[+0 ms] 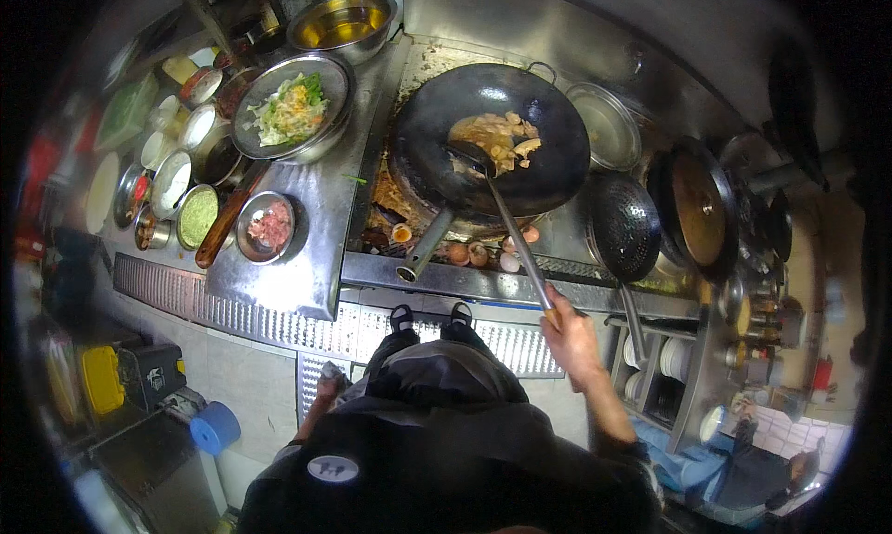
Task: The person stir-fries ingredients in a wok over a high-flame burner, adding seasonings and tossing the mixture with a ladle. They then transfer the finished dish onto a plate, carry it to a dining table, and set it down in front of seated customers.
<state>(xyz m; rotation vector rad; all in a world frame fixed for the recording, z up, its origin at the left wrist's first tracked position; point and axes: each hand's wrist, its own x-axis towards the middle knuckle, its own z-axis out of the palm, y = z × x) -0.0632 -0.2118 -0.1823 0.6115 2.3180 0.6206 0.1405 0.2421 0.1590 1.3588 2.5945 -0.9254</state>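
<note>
My right hand [573, 335] grips the wooden end of a long-handled metal ladle [516, 231]. The bowl of the ladle rests inside a large black wok [425, 137], at the left edge of pale cooked pieces in brownish liquid [498, 137]. The wok sits tilted on a burner, its hollow metal handle [425, 246] pointing towards me. Low at my left side, my left hand [329, 384] is closed around a greyish cloth [334, 374]. A strainer [240, 126] with leafy vegetables and egg [291, 110] lies over a bowl, left of the wok.
Eggshells [477, 254] lie before the wok. A bowl of raw minced meat [266, 227] and several seasoning bowls [198, 217] stand left. Behind them is a basin of yellow oil [343, 29]. Right are a perforated ladle [624, 227], another wok [697, 210] and stacked plates [674, 358]. Another person [759, 468] is lower right.
</note>
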